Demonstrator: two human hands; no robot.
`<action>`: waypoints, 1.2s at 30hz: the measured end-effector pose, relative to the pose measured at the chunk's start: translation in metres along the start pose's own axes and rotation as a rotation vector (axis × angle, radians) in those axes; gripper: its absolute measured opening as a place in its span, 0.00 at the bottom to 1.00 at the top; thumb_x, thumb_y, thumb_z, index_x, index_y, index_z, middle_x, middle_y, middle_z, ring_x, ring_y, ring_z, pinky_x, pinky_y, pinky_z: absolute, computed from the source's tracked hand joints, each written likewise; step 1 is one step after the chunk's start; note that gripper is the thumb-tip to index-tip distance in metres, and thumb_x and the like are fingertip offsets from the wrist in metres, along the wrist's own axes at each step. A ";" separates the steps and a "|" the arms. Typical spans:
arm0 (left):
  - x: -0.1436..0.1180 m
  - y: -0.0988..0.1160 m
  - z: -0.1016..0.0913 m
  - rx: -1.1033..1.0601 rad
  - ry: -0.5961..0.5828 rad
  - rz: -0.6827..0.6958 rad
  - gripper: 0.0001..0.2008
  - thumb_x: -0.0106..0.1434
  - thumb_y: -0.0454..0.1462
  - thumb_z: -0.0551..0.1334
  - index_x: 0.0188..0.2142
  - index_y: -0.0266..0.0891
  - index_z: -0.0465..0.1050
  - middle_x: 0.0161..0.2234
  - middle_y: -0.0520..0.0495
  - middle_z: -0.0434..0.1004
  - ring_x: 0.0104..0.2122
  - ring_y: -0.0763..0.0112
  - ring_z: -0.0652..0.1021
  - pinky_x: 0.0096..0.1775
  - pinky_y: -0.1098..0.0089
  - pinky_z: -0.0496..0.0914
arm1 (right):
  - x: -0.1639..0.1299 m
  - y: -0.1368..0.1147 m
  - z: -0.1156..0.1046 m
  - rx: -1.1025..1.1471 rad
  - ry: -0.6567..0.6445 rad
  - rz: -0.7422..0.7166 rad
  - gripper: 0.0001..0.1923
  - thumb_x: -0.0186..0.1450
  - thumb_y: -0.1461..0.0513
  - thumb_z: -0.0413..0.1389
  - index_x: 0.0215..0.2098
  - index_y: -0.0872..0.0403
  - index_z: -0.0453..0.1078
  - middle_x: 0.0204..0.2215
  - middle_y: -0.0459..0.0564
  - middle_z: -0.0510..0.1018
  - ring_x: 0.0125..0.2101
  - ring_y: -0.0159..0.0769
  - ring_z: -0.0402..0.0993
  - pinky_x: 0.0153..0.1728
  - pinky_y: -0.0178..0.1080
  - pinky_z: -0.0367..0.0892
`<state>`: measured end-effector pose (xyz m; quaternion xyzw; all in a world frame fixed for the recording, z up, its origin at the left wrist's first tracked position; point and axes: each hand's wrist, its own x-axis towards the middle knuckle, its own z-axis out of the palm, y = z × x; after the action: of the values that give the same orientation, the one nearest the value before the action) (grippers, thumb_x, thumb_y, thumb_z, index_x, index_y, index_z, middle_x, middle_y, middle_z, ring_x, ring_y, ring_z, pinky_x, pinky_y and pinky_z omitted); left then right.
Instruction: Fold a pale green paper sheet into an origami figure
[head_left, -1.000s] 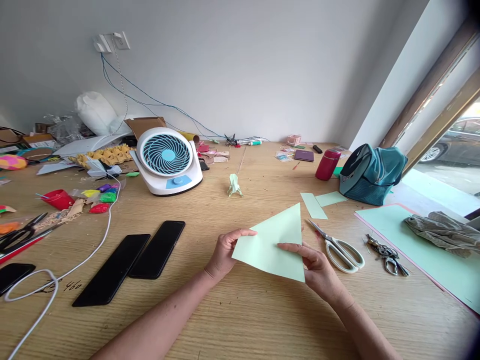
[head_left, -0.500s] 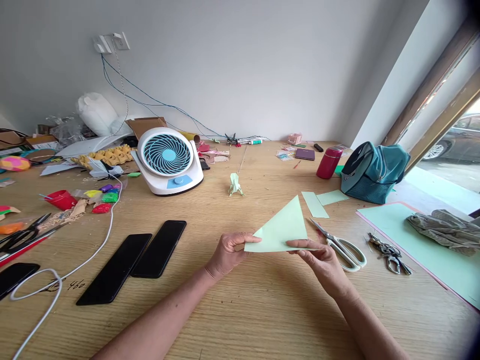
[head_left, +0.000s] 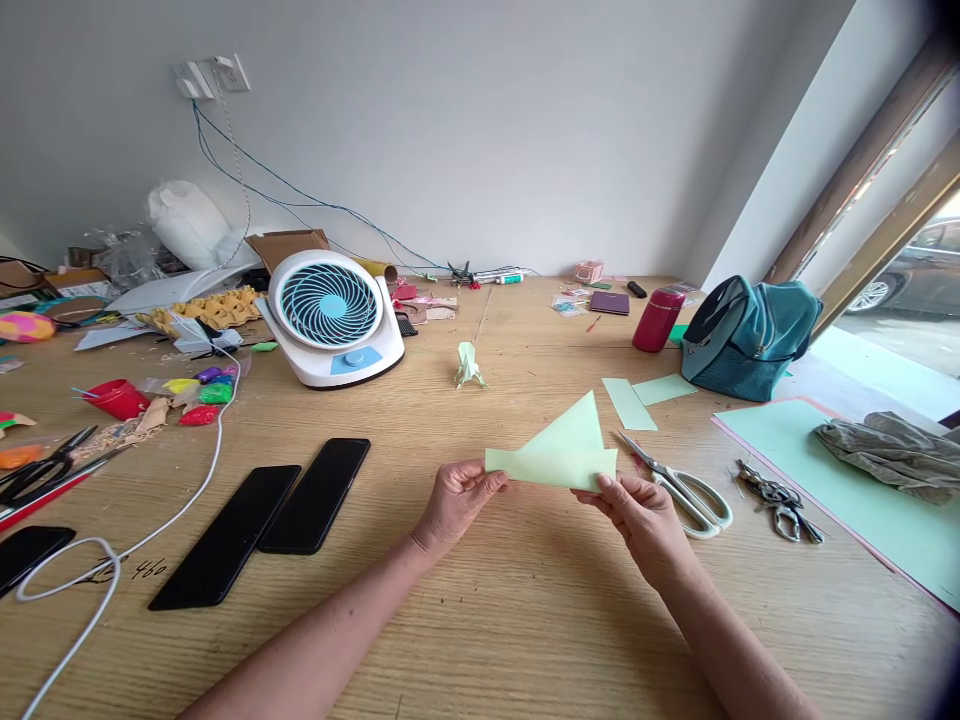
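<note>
A folded sheet of light green paper is held up above the table between my two hands. It has a triangular peak on top and a straight band along its lower edge. My left hand pinches the band's left end, thumb in front. At the right end, my right hand grips the paper with its thumb on the front face; the other fingers are behind it. Scissors with white handles lie just beyond my right hand. Two cut strips of the same green paper rest farther back.
A small folded paper figure stands mid-table, right of a white fan. Two black phones lie at left. On the right are keys, a teal bag, a red flask and large green sheets.
The paper has turned so a band now shows along its lower edge. Both thumbs have come to its front face. The view has shifted slightly.
</note>
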<state>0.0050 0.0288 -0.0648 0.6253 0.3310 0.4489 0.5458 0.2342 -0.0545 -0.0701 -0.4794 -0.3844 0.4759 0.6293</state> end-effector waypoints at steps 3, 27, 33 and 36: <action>-0.001 0.002 0.004 -0.047 0.001 -0.035 0.17 0.56 0.49 0.68 0.29 0.34 0.80 0.29 0.44 0.82 0.30 0.64 0.80 0.36 0.65 0.77 | 0.001 0.000 0.003 -0.007 0.043 -0.004 0.17 0.56 0.49 0.67 0.25 0.55 0.77 0.25 0.52 0.82 0.33 0.41 0.80 0.44 0.45 0.75; -0.002 0.007 0.013 -0.208 0.025 -0.249 0.17 0.53 0.46 0.70 0.28 0.34 0.72 0.31 0.46 0.77 0.31 0.69 0.78 0.26 0.75 0.71 | 0.002 -0.006 0.012 -0.033 0.183 0.027 0.26 0.50 0.50 0.70 0.39 0.53 0.66 0.26 0.45 0.79 0.22 0.34 0.74 0.26 0.38 0.72; -0.001 0.005 0.011 -0.257 0.029 -0.297 0.20 0.52 0.47 0.70 0.23 0.36 0.63 0.28 0.49 0.74 0.31 0.67 0.81 0.25 0.76 0.69 | -0.001 -0.004 0.009 -0.091 0.160 -0.019 0.28 0.56 0.49 0.66 0.48 0.49 0.62 0.25 0.41 0.77 0.23 0.33 0.75 0.30 0.38 0.72; 0.000 0.005 0.011 -0.246 0.049 -0.307 0.21 0.52 0.46 0.70 0.23 0.36 0.62 0.27 0.51 0.72 0.31 0.66 0.81 0.24 0.77 0.68 | -0.001 -0.003 0.009 -0.085 0.141 -0.027 0.25 0.57 0.48 0.66 0.42 0.48 0.61 0.25 0.40 0.76 0.23 0.33 0.75 0.29 0.38 0.72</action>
<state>0.0149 0.0236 -0.0600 0.4851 0.3783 0.4123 0.6719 0.2263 -0.0537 -0.0648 -0.5329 -0.3654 0.4154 0.6403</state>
